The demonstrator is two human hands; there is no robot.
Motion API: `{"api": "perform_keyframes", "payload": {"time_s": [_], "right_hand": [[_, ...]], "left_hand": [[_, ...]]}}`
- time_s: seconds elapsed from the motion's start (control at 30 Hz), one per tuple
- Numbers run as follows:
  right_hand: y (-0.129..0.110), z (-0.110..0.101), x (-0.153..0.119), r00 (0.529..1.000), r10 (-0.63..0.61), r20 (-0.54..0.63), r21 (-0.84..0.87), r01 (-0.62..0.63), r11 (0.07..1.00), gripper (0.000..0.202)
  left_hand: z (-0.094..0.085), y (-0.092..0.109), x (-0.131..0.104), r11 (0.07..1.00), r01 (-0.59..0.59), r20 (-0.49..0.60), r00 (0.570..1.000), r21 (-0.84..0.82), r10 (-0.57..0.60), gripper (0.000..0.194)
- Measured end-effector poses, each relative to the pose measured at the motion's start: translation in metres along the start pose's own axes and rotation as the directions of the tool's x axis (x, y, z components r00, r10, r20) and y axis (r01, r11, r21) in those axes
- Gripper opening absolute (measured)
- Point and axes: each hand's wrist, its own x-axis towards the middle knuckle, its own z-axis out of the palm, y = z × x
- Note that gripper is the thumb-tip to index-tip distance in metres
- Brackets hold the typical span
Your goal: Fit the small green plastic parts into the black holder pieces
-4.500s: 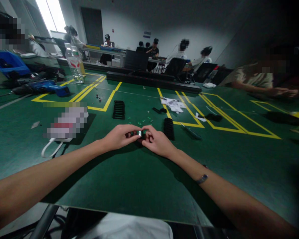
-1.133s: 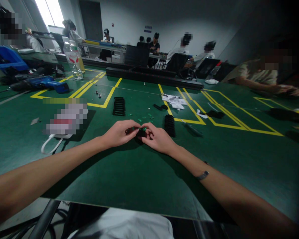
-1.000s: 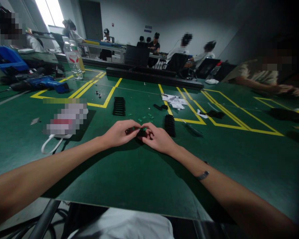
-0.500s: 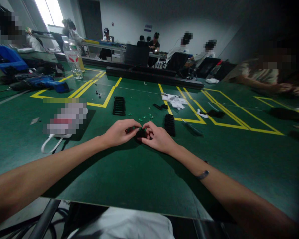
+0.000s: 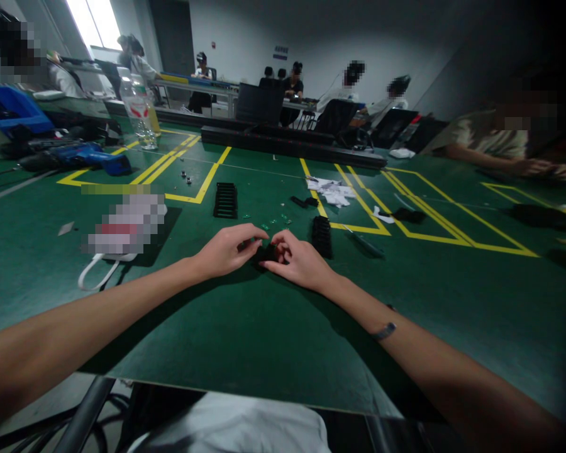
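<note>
Between my two hands, low over the green table, is a small dark part (image 5: 267, 253), black and partly covered by the fingers. My right hand (image 5: 299, 259) has its fingers curled and grips the part from the right. My left hand (image 5: 229, 251) meets it from the left, thumb and forefinger bent in a pinch at its edge. Just beyond the fingertips lie several tiny green pieces (image 5: 273, 221), like little circuit boards. A black slotted rack (image 5: 226, 201) lies farther left, and a second black ribbed rack (image 5: 321, 236) sits close to my right hand.
White paper scraps (image 5: 331, 190), small black pieces (image 5: 304, 202) and a dark slim tool (image 5: 364, 244) lie to the right. On the left are a power strip (image 5: 127, 226), a blue power drill (image 5: 85, 157) and a water bottle (image 5: 139, 113). A co-worker's hands (image 5: 547, 168) show at far right.
The green bit seen at my fingertips no longer shows. My left fingertips have shifted slightly, and the gap to the right forefinger is a little wider. The table items stay put.
</note>
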Motion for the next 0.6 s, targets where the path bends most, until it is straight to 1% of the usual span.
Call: {"api": "perform_keyframes", "payload": {"time_s": [0.3,0.6], "right_hand": [[-0.0022,-0.0006,-0.0003,0.999,0.003,-0.038,0.019,-0.003,1.0,0.042],[-0.0023,0.0,-0.0015,0.991,-0.021,-0.132,0.061,0.03,0.998,0.044]], "left_hand": [[-0.0013,0.0007,0.0002,1.0,0.0,0.01,1.0,0.001,0.0,0.022],[-0.0002,0.0005,-0.0001,1.0,-0.004,0.003,1.0,0.016,0.004,0.021]]}}
